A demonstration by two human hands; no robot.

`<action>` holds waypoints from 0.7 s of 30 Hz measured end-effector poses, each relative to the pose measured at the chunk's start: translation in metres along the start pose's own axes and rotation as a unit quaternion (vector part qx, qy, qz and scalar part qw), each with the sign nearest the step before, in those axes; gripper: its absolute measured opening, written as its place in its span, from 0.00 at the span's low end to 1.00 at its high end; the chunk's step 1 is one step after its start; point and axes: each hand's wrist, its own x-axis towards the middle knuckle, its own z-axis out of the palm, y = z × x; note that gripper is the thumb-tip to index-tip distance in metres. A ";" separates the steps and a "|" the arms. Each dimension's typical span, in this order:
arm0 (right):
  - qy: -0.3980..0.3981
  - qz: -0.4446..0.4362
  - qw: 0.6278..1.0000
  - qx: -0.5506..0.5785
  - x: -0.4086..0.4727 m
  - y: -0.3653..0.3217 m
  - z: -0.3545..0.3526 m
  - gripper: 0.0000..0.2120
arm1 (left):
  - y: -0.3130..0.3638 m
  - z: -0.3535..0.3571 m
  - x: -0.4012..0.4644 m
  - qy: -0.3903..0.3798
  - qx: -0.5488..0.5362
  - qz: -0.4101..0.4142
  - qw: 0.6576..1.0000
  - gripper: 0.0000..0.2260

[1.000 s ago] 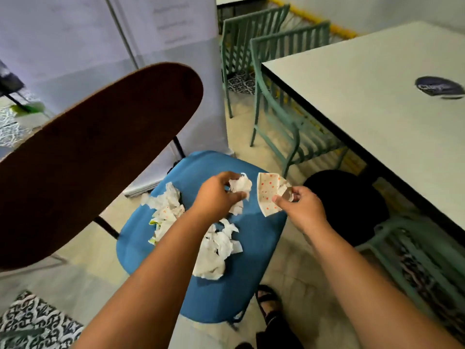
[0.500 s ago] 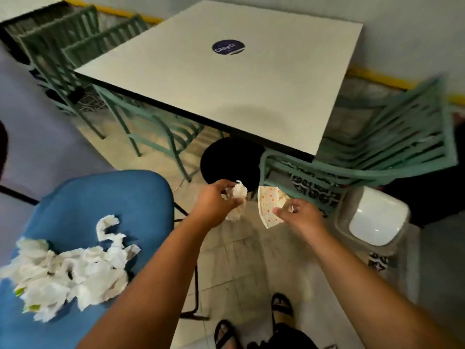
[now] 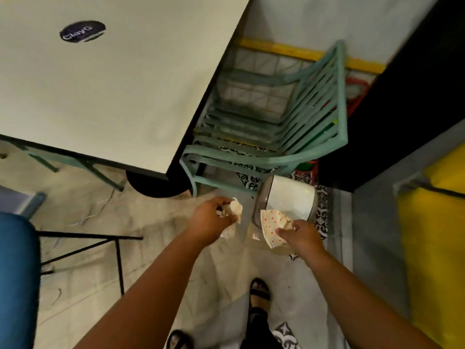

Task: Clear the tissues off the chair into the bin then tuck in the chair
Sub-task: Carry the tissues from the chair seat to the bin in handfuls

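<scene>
with left hand (image 3: 210, 219) curled round a crumpled white tissue (image 3: 232, 210) and right hand (image 3: 300, 234) pinching the dotted tissue (image 3: 270, 226) right over the bin (image 3: 289, 197), best to push the swing lid, then release both fully inside.

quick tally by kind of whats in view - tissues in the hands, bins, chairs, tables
tissues in hands: 2, a crumpled white tissue in the left hand and a red-dotted tissue in the right hand
bins: 1, the white-lidded bin
chairs: 2, the blue chair and a green slatted chair
tables: 1, the white table
total: 6
</scene>
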 end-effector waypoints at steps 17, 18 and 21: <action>-0.054 0.019 0.993 -0.101 0.146 0.005 0.007 0.16 | 0.003 0.072 0.051 -0.013 -0.008 -0.091 0.996 0.20; -0.059 0.006 0.993 -0.106 0.149 0.007 0.011 0.14 | 0.001 0.073 0.051 -0.012 -0.008 -0.095 0.995 0.20; -0.059 0.015 0.990 -0.126 0.153 0.010 0.023 0.17 | -0.002 0.075 0.051 -0.011 0.000 -0.100 0.995 0.20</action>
